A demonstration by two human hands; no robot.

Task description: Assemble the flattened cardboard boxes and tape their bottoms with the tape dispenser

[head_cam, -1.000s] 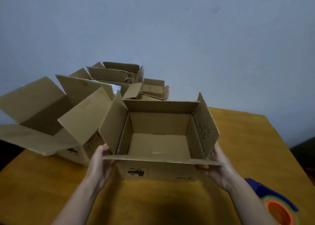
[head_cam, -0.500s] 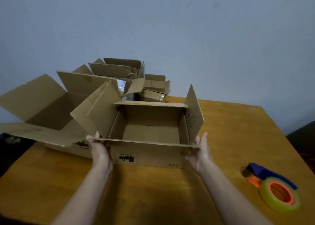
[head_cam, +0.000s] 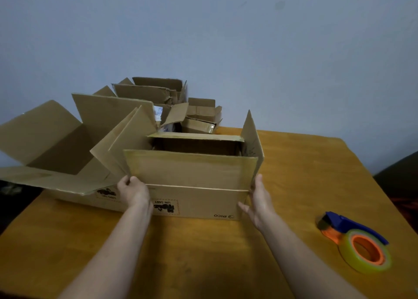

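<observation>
Cardboard box (head_cam: 199, 204) stood on wooden table (head_cam: 316, 163), printing inverted, near flap raised | left hand (head_cam: 133, 190) gripped that flap's left corner | right hand (head_cam: 260, 197) lay flat, fingers straight, against box's right edge | tape dispenser (head_cam: 357, 242) lay well apart, to the right.

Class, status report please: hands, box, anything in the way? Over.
Left hand grips box at near left corner; right hand flat on its right side. Box opening up, near flap raised. Tape dispenser idle at right; bigger box crowds the left.
</observation>
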